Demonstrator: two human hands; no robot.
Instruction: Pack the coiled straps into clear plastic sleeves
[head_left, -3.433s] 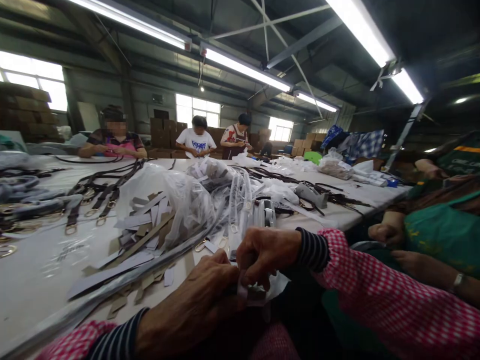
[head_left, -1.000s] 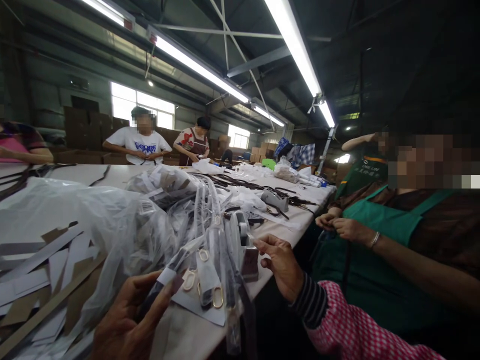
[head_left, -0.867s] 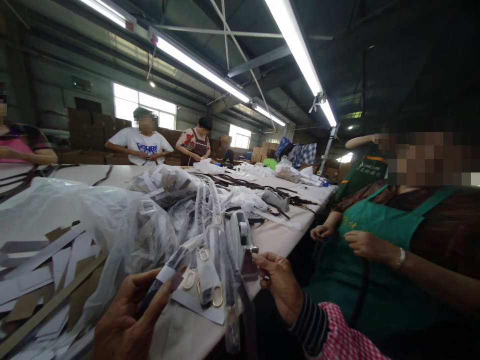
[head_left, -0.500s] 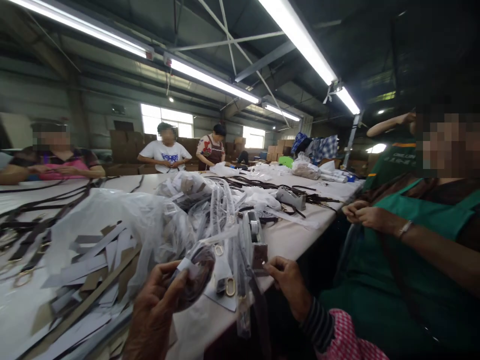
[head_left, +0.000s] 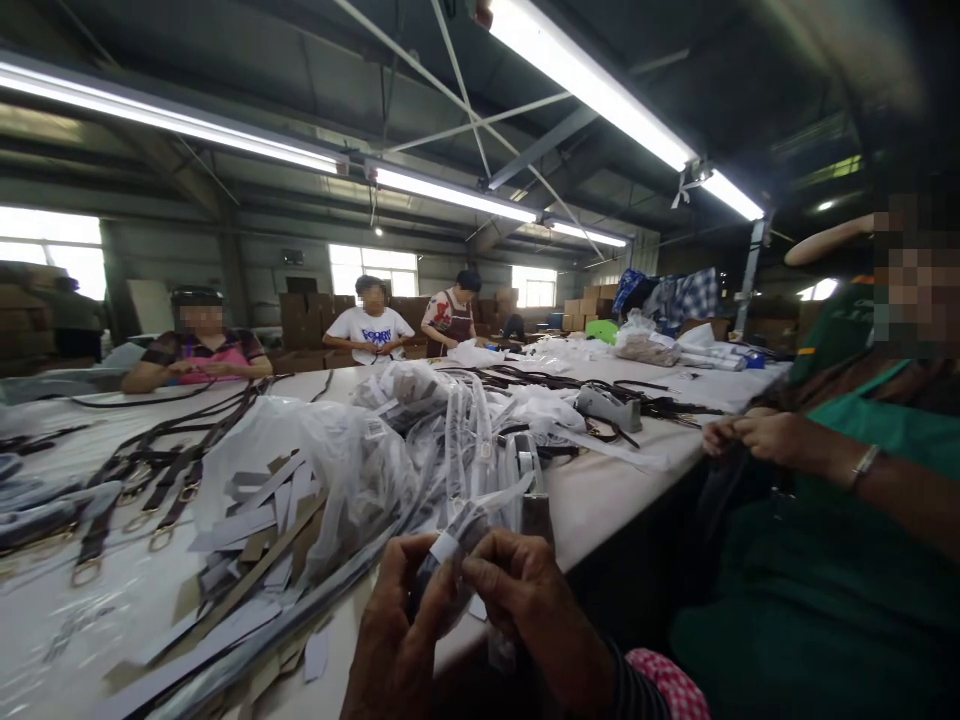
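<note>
Bagged strap, both hands, lower centre of frame
Left hand (head_left: 394, 640) and right hand (head_left: 525, 600) are pinching a bagged strap (head_left: 450, 550) closed-fingered at the counter (head_left: 607, 500) edge, clutter crowding left.

Both hands were raised close together at the bottom of the view, low and near the body. The left hand (head_left: 397, 640) was upright, its back toward the camera, its thumb and fingers bent inward in a pinch. The right hand (head_left: 525, 590) lay just beside it, knuckles up, its fingers curled and its fingertips meeting those of the left. The right wrist ran down toward the lower right (a striped cuff and a red checked sleeve showed there).
</note>
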